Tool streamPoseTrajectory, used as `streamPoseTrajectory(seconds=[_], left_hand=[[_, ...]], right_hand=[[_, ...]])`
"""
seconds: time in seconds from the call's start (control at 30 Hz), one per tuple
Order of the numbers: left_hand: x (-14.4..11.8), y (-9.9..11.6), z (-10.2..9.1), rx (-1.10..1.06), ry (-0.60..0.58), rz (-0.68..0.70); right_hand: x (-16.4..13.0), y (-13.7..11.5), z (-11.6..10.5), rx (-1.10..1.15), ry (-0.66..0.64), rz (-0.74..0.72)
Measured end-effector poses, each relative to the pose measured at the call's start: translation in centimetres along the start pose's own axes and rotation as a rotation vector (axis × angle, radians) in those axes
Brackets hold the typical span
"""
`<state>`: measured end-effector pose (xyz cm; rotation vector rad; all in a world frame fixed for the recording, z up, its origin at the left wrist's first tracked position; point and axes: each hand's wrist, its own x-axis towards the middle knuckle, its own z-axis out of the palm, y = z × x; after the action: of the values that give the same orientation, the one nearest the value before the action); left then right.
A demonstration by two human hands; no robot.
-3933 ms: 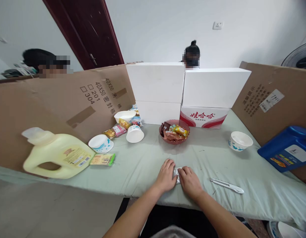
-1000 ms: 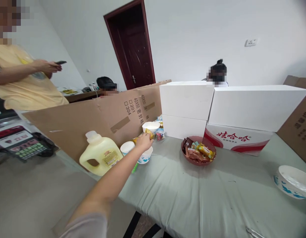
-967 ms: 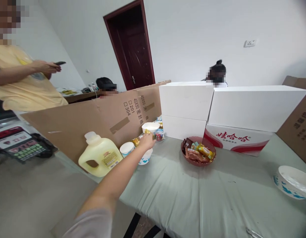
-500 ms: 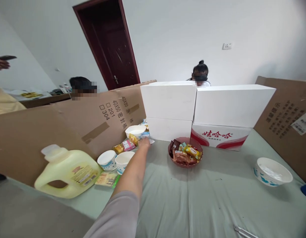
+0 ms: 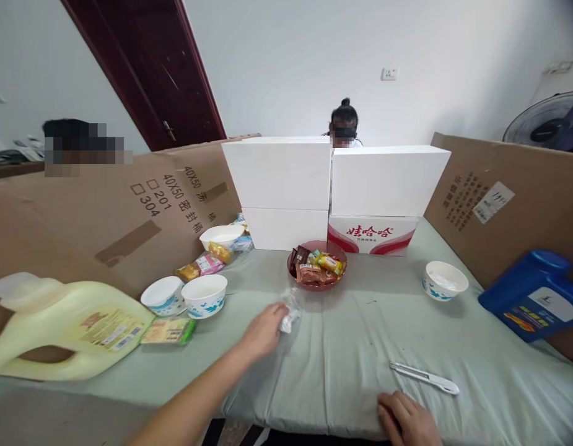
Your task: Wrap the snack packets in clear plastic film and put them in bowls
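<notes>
Crinkly clear plastic snack packet (image 5: 289,314) is pinched in the left hand (image 5: 262,331), just short of the red bowl (image 5: 290,272) beyond; it could slip (loose fingertip hold). Right hand (image 5: 407,421) rests empty.

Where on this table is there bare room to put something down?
Bare cloth lies between the snack bowl, the left hand holding a wrapper, and the knife by the right hand. More lies between the snack bowl and the right paper bowl. The left side, by the jug and two bowls, is crowded.

four paper bowls (image 5: 205,295), two jugs (image 5: 65,326), perhaps
</notes>
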<state>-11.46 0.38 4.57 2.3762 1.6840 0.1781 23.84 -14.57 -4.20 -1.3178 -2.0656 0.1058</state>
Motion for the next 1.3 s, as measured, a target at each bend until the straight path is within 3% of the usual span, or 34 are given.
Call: streamPoseTrajectory(seconds=[0.13,0.23,0.37,0.5,0.6,0.77,0.9,1.03,1.13,1.2,1.3], left_hand=[[-3.4,4.8,3.5,-0.306,0.037,0.455],[-3.7,6.9,5.3,-0.306,0.077,0.639],[-3.4,7.8,6.0,-0.084,0.19,0.619],[-4.4,7.9,5.8,-0.023,0.174,0.521],[-5.8,8.0,6.3,-0.124,0.174,0.502],[-7.5,8.1,8.1,-0.174,0.353,0.522],[-7.1,8.1,8.6,-0.175,0.376,0.606],[-5.7,7.8,8.8,-0.241,0.438,0.639],[-5.2,7.7,8.9,-0.228,0.484,0.575],[-5.4,7.7,8.9,-0.23,0.489,0.523],[-6.0,7.5,8.9,-0.288,0.464,0.511]], right_hand=[[2.6,-0.2,-1.1,0.054,0.045,0.181],[5.2,-0.1,-0.1,0.109,0.059,0.371],[7.0,-1.0,2.1,0.326,-0.03,0.454],[6.5,-4.1,3.2,0.463,-0.116,0.335],[5.8,-6.4,3.1,0.413,-0.139,0.218],[5.2,-8.2,2.3,0.282,-0.157,0.072],[5.0,-5.7,0.4,0.202,-0.114,0.055],[3.7,0.7,-2.4,-0.147,0.041,0.163],[2.2,4.7,-3.9,-0.407,-0.017,0.296],[1.7,5.7,-4.4,-0.452,-0.069,0.289],[2.6,3.9,-4.3,-0.35,-0.093,0.216]])
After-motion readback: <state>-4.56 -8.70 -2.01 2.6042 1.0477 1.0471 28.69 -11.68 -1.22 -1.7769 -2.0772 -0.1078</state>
